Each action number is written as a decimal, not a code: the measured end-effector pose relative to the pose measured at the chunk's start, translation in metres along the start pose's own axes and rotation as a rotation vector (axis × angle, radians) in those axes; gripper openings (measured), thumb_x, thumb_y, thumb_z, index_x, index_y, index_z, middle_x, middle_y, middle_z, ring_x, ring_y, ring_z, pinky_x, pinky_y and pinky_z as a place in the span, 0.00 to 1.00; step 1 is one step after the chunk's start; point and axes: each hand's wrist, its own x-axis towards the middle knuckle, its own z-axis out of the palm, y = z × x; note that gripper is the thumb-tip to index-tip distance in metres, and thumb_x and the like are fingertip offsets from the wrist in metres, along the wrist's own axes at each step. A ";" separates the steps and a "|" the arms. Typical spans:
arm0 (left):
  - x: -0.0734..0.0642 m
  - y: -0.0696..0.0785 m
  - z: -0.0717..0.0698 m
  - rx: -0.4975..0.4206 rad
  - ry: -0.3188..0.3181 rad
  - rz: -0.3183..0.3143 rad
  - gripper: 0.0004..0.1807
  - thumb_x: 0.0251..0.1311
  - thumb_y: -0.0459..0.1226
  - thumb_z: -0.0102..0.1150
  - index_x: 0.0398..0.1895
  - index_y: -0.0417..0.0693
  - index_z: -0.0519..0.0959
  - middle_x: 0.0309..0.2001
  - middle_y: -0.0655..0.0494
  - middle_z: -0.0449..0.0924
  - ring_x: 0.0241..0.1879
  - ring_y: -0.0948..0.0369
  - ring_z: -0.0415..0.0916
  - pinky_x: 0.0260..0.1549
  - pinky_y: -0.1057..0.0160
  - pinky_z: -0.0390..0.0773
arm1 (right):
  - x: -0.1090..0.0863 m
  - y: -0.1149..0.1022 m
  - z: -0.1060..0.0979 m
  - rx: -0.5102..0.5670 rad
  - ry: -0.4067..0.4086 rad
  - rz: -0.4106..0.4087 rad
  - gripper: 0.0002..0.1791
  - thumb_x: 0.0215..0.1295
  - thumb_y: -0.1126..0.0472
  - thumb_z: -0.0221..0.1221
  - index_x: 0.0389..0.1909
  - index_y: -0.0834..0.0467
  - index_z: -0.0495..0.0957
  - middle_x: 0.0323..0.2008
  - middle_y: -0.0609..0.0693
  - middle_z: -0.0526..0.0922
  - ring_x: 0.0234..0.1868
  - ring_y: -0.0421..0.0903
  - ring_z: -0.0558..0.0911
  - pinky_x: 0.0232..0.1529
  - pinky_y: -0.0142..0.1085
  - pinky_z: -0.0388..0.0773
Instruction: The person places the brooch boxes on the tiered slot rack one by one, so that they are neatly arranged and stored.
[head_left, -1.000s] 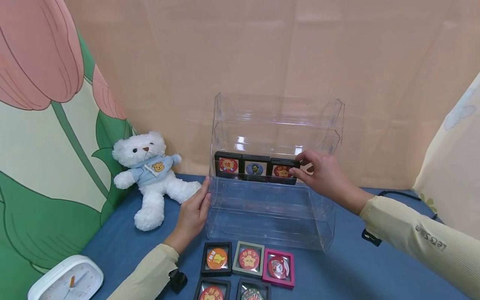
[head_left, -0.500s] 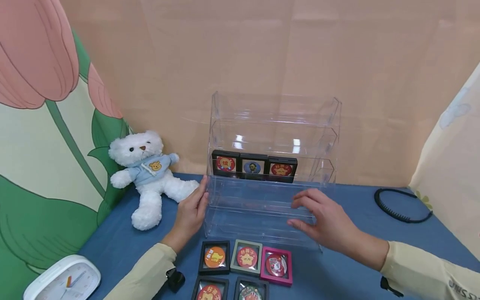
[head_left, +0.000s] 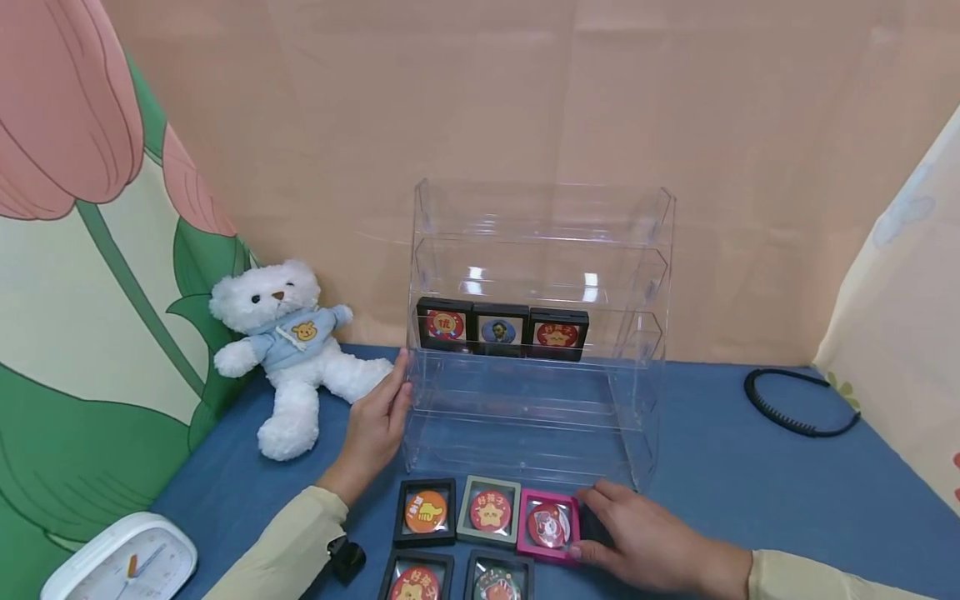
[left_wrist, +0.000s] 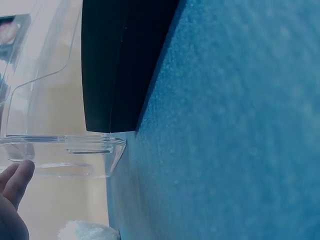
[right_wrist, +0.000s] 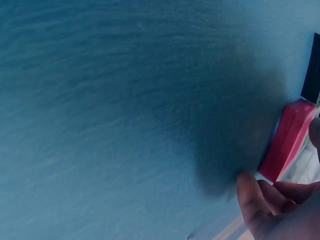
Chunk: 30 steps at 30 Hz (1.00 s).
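Note:
A tiered clear acrylic display rack stands on the blue-covered table. My left hand rests its straight fingers against the rack's left side; in the left wrist view the fingers reach up beside the clear panel. My right hand is at the right side of a pink badge frame, thumb at its lower corner and forefinger at its upper corner. The right wrist view has the pink frame between thumb and fingers. Three black badge frames stand side by side on a middle tier.
Beside the pink one lie a grey-green badge frame and a black badge frame. Two more dark frames lie nearer. A white teddy bear sits left, a white clock at front left, a black coiled band at right.
My right hand has let go of the rightmost black badge frame on the rack and come down to the pink frame on the table. My left hand stays at the rack's side.

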 end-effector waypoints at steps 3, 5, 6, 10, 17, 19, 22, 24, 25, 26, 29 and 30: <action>0.000 0.001 0.000 0.000 -0.008 -0.008 0.34 0.58 0.22 0.56 0.69 0.41 0.62 0.61 0.45 0.70 0.56 0.53 0.71 0.52 0.63 0.71 | 0.003 -0.002 0.006 -0.030 0.021 0.009 0.41 0.61 0.29 0.49 0.57 0.60 0.73 0.43 0.44 0.75 0.40 0.37 0.74 0.40 0.42 0.79; 0.000 0.001 -0.001 0.000 -0.007 -0.005 0.34 0.58 0.22 0.57 0.69 0.40 0.62 0.61 0.45 0.70 0.56 0.53 0.72 0.52 0.63 0.72 | 0.005 -0.004 0.008 -0.043 0.033 0.015 0.42 0.60 0.29 0.49 0.57 0.61 0.73 0.43 0.45 0.76 0.41 0.38 0.74 0.41 0.44 0.79; -0.001 0.000 -0.001 0.002 -0.006 -0.002 0.33 0.58 0.22 0.57 0.69 0.39 0.62 0.61 0.45 0.70 0.56 0.53 0.72 0.51 0.62 0.72 | 0.006 -0.004 0.008 -0.047 0.033 0.021 0.42 0.59 0.28 0.50 0.57 0.61 0.74 0.44 0.46 0.76 0.41 0.38 0.74 0.41 0.44 0.79; -0.001 0.000 -0.001 0.005 -0.005 -0.001 0.33 0.59 0.23 0.56 0.69 0.40 0.62 0.61 0.45 0.70 0.55 0.52 0.73 0.49 0.61 0.73 | 0.008 -0.005 0.009 -0.033 0.025 0.056 0.43 0.55 0.26 0.52 0.56 0.59 0.74 0.43 0.45 0.76 0.41 0.40 0.74 0.41 0.46 0.79; 0.000 0.000 0.000 0.007 -0.012 -0.005 0.34 0.59 0.22 0.56 0.70 0.41 0.61 0.62 0.46 0.69 0.55 0.52 0.73 0.47 0.60 0.74 | 0.002 0.000 0.007 0.038 0.019 0.128 0.42 0.49 0.26 0.57 0.52 0.56 0.76 0.48 0.49 0.76 0.46 0.46 0.76 0.45 0.52 0.77; 0.000 0.000 0.000 0.005 -0.008 -0.003 0.34 0.58 0.21 0.57 0.69 0.41 0.62 0.62 0.46 0.69 0.54 0.52 0.74 0.47 0.60 0.75 | -0.003 0.003 0.005 0.047 0.019 0.140 0.41 0.48 0.26 0.58 0.51 0.55 0.75 0.47 0.47 0.76 0.44 0.45 0.75 0.44 0.52 0.78; 0.000 0.000 0.000 0.005 0.004 0.001 0.34 0.57 0.21 0.57 0.69 0.39 0.63 0.62 0.46 0.69 0.52 0.52 0.75 0.46 0.60 0.75 | -0.012 0.008 0.003 0.080 0.020 0.148 0.38 0.46 0.26 0.59 0.48 0.52 0.73 0.41 0.42 0.75 0.37 0.40 0.74 0.37 0.44 0.79; 0.001 0.001 0.000 0.001 0.009 0.002 0.33 0.58 0.21 0.56 0.68 0.38 0.63 0.62 0.46 0.69 0.53 0.52 0.74 0.47 0.59 0.74 | -0.020 0.011 0.002 0.117 0.036 0.116 0.35 0.47 0.28 0.60 0.47 0.50 0.71 0.37 0.39 0.73 0.33 0.37 0.72 0.33 0.38 0.77; 0.001 0.002 0.000 -0.001 0.010 0.001 0.33 0.58 0.21 0.56 0.68 0.38 0.63 0.62 0.46 0.69 0.54 0.52 0.74 0.48 0.58 0.74 | -0.024 0.013 0.002 0.146 0.048 0.092 0.34 0.47 0.29 0.62 0.46 0.49 0.70 0.35 0.37 0.73 0.32 0.36 0.72 0.31 0.36 0.76; 0.001 0.002 0.000 -0.002 0.012 0.001 0.32 0.58 0.21 0.56 0.68 0.37 0.63 0.62 0.46 0.69 0.54 0.52 0.74 0.48 0.58 0.74 | -0.028 0.015 0.002 0.187 0.062 0.054 0.32 0.49 0.32 0.63 0.45 0.49 0.69 0.34 0.36 0.73 0.32 0.35 0.72 0.29 0.34 0.75; 0.001 0.001 0.001 -0.001 0.009 0.001 0.32 0.58 0.21 0.56 0.68 0.37 0.63 0.62 0.46 0.69 0.55 0.52 0.72 0.47 0.57 0.73 | -0.038 0.020 0.005 0.362 0.112 -0.116 0.24 0.55 0.45 0.66 0.44 0.51 0.67 0.34 0.36 0.76 0.31 0.33 0.76 0.27 0.32 0.77; 0.000 0.001 0.001 -0.003 0.008 -0.002 0.33 0.58 0.21 0.56 0.68 0.37 0.63 0.62 0.46 0.69 0.55 0.52 0.73 0.47 0.57 0.74 | -0.040 0.021 0.006 0.412 0.130 -0.172 0.21 0.57 0.49 0.66 0.43 0.51 0.67 0.33 0.36 0.77 0.31 0.33 0.77 0.26 0.32 0.78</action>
